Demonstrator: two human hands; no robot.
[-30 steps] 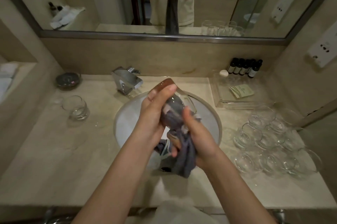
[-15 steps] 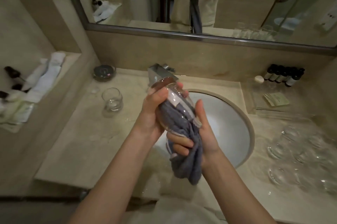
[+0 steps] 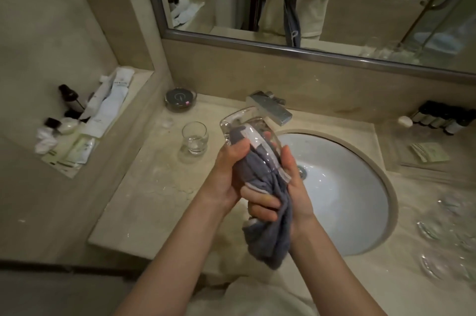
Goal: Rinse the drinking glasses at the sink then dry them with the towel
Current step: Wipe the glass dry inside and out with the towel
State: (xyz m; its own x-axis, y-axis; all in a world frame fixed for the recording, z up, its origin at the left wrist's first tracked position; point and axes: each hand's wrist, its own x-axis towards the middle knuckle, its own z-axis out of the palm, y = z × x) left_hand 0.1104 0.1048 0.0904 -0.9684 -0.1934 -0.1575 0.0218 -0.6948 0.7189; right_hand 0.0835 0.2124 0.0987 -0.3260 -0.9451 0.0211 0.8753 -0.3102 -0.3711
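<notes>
Towel [image 3: 268, 228] stuffed inside glass [image 3: 247, 132] — left hand [image 3: 226, 174] grips glass, right hand [image 3: 280, 199] clenches towel.

I count two clear glasses: one glass in my hands [image 3: 247, 132] at the centre and one standing glass [image 3: 194, 137] left of it, plus blurred glasses [image 3: 443, 233] at lower right I cannot count. There is one grey towel [image 3: 268, 236], one sink [image 3: 342, 194], one faucet [image 3: 270, 108] and one dark dish [image 3: 180, 99].
</notes>
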